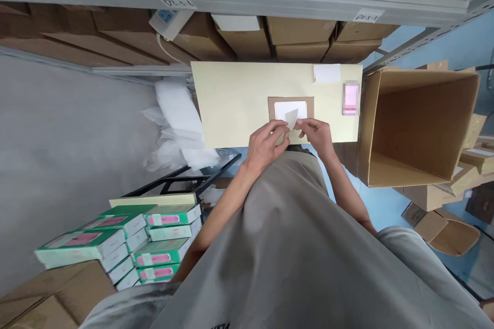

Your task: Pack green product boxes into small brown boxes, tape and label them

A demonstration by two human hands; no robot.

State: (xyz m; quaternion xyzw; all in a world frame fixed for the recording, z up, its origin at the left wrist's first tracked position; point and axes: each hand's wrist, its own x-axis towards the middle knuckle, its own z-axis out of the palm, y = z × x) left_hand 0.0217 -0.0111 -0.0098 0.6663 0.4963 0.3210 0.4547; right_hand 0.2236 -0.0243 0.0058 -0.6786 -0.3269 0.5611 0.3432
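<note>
A small flat brown cardboard box [271, 107] lies on the pale yellow tabletop [231, 97]. On its top is a white label [285, 106], whose near part is curled up into a greyish flap. My left hand [267, 140] has its fingers bent, with thumb and fingertips at the flap's left side. From the other side, my right hand [317, 136] pinches the flap's right edge between thumb and forefinger. The fingers partly hide the box's near edge.
A white paper slip [327, 73] and a pink-and-white item [350, 98] lie at the table's right. A large open carton [417, 123] stands beyond. Green-and-white boxes [162, 239] are stacked at lower left. A shelf [247, 2] runs above brown boxes behind the table.
</note>
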